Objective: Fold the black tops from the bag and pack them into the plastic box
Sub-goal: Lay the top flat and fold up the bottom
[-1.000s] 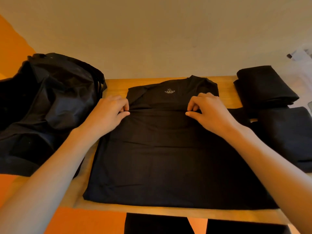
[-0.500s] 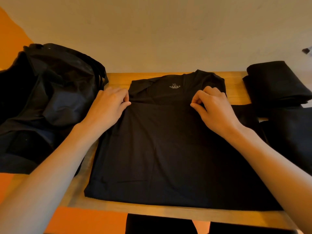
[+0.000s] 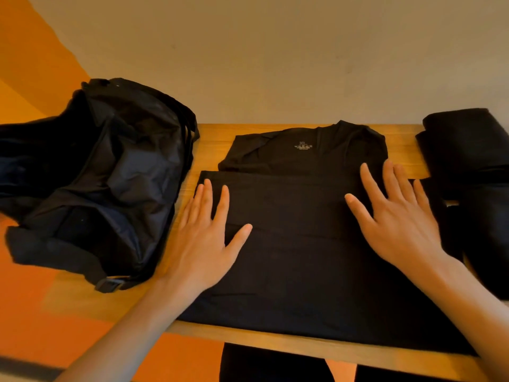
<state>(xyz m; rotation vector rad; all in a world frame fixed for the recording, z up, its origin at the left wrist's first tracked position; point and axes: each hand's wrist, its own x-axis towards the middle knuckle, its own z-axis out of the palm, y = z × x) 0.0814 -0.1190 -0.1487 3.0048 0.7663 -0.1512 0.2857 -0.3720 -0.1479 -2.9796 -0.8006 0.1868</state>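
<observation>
A black top [image 3: 300, 266] lies spread on the wooden table [image 3: 212, 139], its collar and XL label toward the wall. Its lower part is folded up, and the folded edge runs just below the collar. My left hand [image 3: 209, 241] lies flat on the left side of the fold, fingers straight and spread. My right hand [image 3: 396, 216] rests flat on the right side in the same way. Neither hand holds any cloth. The black bag [image 3: 91, 177] slumps at the table's left end. The plastic box is out of view.
Folded black tops [image 3: 468, 150] are stacked at the right end of the table, with more black cloth [image 3: 484, 244] in front of them. A pale wall stands right behind the table. The floor below is orange.
Both hands have let go of the folded edge that they pinched and now lie flat and spread on the top, a little nearer to me. The view has shifted left.
</observation>
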